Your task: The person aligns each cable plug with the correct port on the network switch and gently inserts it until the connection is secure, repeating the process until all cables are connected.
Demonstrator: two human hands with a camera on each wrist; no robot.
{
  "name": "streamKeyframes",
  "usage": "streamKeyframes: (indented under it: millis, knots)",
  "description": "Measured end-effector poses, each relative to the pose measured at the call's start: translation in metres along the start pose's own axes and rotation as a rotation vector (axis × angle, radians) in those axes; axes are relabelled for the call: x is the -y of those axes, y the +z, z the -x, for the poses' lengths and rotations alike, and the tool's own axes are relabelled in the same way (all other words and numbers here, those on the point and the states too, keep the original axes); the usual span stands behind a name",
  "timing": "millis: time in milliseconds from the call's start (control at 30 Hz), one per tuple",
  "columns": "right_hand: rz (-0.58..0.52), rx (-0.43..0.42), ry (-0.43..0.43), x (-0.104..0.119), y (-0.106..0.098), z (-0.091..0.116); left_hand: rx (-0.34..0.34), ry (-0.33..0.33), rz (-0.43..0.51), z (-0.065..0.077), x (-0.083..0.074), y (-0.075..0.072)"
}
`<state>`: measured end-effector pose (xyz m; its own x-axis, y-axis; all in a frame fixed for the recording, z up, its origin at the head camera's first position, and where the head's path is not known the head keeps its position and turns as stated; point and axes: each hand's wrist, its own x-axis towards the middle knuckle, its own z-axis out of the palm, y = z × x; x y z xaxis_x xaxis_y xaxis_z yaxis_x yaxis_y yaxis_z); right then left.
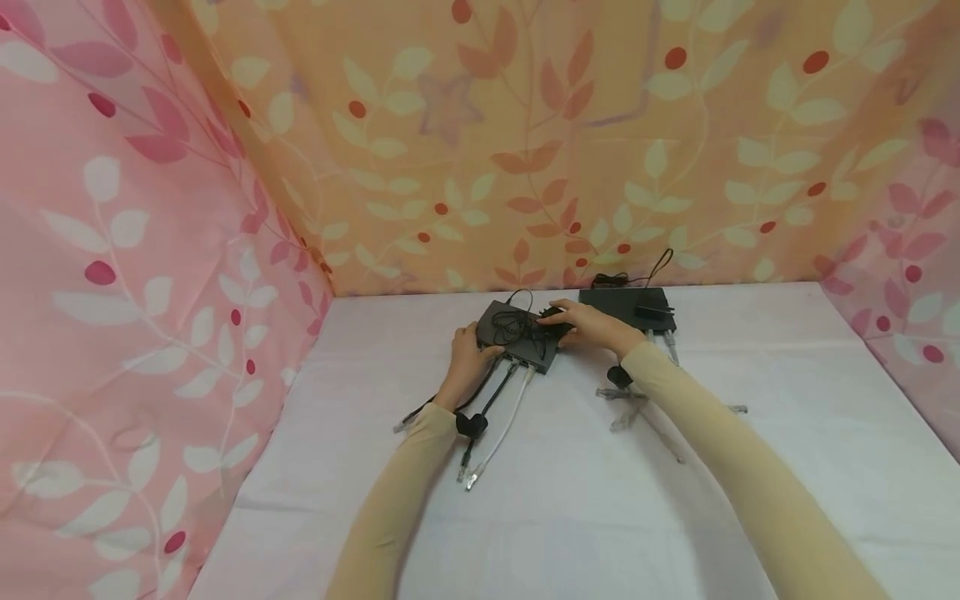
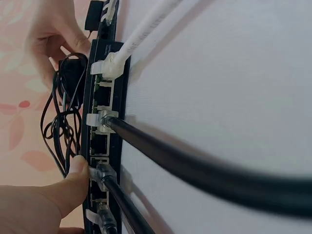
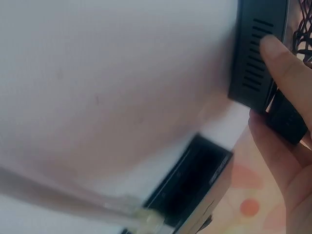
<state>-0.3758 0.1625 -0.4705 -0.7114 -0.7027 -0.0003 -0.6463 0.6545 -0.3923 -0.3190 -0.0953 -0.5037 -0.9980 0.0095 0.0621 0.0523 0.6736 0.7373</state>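
Observation:
A small black network switch (image 1: 489,317) lies on the white cloth, with black and white network cables (image 1: 517,408) plugged into its front ports. My left hand (image 1: 467,358) grips the switch's left end, its thumb at the front edge above the ports in the left wrist view. On top of the switch sits a bundle of thin black cord (image 2: 61,126) with a black power adapter (image 3: 287,117). My right hand (image 1: 592,325) holds the adapter at the switch's right end. Its thumb (image 3: 280,56) touches the vented side there.
Behind and to the right stands a second black switch (image 1: 611,304) with its own adapter (image 1: 654,312) and coiled cord (image 1: 611,280). Grey cables (image 1: 652,429) trail from it under my right forearm. Patterned curtains (image 1: 450,167) rise along the back and sides.

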Motion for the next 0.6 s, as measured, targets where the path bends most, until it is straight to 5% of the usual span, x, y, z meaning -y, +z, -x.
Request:
streamKeyframes:
  millis: [200, 600]
  knots:
    - [0.003, -0.071, 0.035, -0.014, 0.001, -0.001, -0.023, -0.013, -0.035, -0.002, -0.005, 0.004]
    - [-0.162, -0.141, 0.091, 0.004, 0.011, -0.002, 0.003, -0.014, -0.069, 0.000, 0.000, 0.004]
